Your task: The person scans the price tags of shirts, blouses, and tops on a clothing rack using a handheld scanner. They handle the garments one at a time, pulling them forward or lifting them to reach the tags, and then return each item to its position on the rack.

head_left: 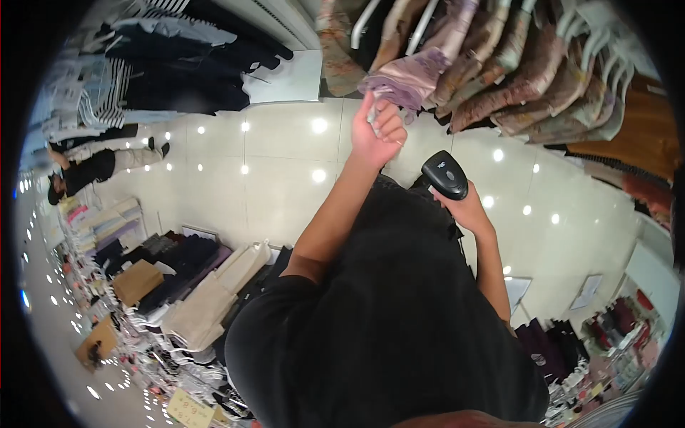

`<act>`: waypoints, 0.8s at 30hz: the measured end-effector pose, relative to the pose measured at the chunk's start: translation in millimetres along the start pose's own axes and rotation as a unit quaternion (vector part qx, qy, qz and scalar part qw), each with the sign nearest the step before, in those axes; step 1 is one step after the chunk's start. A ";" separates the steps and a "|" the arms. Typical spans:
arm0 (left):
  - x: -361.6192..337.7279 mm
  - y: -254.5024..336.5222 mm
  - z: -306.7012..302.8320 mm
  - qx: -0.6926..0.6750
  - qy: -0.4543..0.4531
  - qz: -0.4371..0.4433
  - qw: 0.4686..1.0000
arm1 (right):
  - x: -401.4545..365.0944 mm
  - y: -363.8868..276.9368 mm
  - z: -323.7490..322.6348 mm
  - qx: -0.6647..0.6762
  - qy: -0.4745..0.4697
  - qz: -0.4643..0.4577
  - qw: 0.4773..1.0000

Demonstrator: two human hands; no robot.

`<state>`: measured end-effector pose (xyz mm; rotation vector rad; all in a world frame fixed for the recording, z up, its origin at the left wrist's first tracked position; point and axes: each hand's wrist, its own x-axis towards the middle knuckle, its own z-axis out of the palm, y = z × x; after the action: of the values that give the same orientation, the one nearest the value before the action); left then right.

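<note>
My left hand (379,134) is raised with its fingers curled, closed on a small whitish tag (374,118) at the edge of a lilac satin garment (410,77). That garment hangs among several floral satin garments on white hangers. What is printed on the tag cannot be read. Lower and to the right, my right hand (464,208) grips a black barcode scanner (446,175) by its handle. The scanner's rounded head points up and left, below the hanging clothes and apart from them. Most of its handle is hidden by my fingers.
Dark clothes (175,75) hang at the upper left beside a white shelf (289,78). Folded beige trousers (210,303) and dark garments lie lower left. A person in black (89,167) is at far left. Dark garments (546,349) hang lower right. The tiled floor (278,178) runs between.
</note>
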<state>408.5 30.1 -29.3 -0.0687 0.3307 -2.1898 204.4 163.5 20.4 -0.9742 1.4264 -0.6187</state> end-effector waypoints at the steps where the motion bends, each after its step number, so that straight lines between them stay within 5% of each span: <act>1: 1.2 -4.0 10.3 -0.010 0.044 0.018 0.999 | -4.1 0.0 -2.5 0.003 -0.006 0.009 1.000; 14: 20.7 -84.3 46.1 -0.128 -0.120 -0.125 0.977 | -57.6 29.5 -49.0 0.197 -0.051 -0.068 0.977; 24: 31.8 -116.7 61.2 -0.101 -0.146 -0.134 0.975 | -80.1 25.2 -54.1 0.158 0.010 -0.119 0.980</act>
<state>308.4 57.7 57.8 -0.5719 0.3934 -2.3621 139.1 234.0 47.5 -0.8899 1.1901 -1.0010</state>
